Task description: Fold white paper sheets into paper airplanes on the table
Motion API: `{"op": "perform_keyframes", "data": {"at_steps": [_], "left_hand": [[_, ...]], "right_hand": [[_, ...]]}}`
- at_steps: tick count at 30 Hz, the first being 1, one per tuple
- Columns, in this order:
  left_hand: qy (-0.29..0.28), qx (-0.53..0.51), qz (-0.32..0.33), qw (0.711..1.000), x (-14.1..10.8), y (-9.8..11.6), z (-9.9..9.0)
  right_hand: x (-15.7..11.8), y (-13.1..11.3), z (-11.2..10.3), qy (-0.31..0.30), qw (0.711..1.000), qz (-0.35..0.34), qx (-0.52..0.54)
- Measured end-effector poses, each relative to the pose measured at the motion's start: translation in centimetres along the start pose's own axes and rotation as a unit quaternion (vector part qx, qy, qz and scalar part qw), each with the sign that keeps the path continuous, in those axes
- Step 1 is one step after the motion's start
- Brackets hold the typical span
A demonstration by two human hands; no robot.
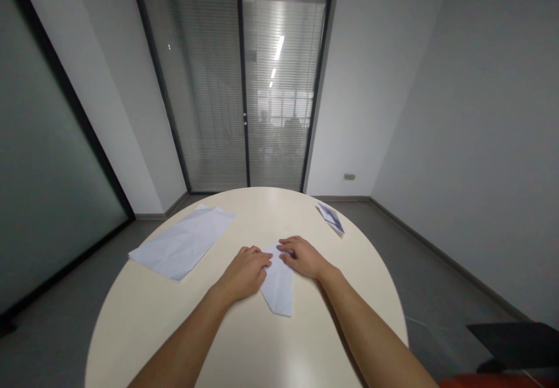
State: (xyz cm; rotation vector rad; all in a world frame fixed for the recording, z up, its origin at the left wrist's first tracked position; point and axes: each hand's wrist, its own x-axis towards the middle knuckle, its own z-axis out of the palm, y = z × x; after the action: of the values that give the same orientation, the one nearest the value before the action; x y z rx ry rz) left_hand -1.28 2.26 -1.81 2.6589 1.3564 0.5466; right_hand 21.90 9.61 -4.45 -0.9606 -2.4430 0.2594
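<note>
A white sheet of paper (279, 292), folded into a narrow shape with slanted edges, lies on the table in front of me. My left hand (250, 268) is on its left side, fingers curled and the thumb and index finger pressed on the upper part. From the right, my right hand (303, 256) reaches over the top end, its bent fingertips and thumb close together on the paper. The paper's upper end is partly hidden under the fingers, so its exact folds there are unclear. Its lower end shows between my wrists.
Creased white sheets (187, 242) lie at the table's left edge. A small folded paper piece (331, 218) rests near the right rim. The round cream table (262, 207) stands before a glass door with blinds (209, 97). A dark chair part (515, 341) is at lower right.
</note>
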Motion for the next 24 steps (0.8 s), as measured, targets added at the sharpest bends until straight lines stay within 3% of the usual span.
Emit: {"op": "perform_keyframes", "data": {"at_steps": [4,8,15,24], "left_hand": [[0.011,0.021,-0.047,0.999,0.0,0.5,-0.3],[-0.011,0.009,-0.053,0.998,-0.3,-0.5,0.3],[-0.05,-0.031,-0.043,0.997,-0.5,-1.9,1.1],[-0.045,0.07,-0.129,0.988,-0.4,-1.6,1.6]], "right_hand": [[0.2,-0.7,-0.9,0.001,0.999,0.011,-0.03],[0.3,-1.7,-1.7,-0.014,0.998,0.009,-0.054],[0.1,-1.7,-0.9,-0.04,0.999,-0.026,0.016],[0.2,-2.0,-1.8,-0.057,0.998,0.002,0.011]]}}
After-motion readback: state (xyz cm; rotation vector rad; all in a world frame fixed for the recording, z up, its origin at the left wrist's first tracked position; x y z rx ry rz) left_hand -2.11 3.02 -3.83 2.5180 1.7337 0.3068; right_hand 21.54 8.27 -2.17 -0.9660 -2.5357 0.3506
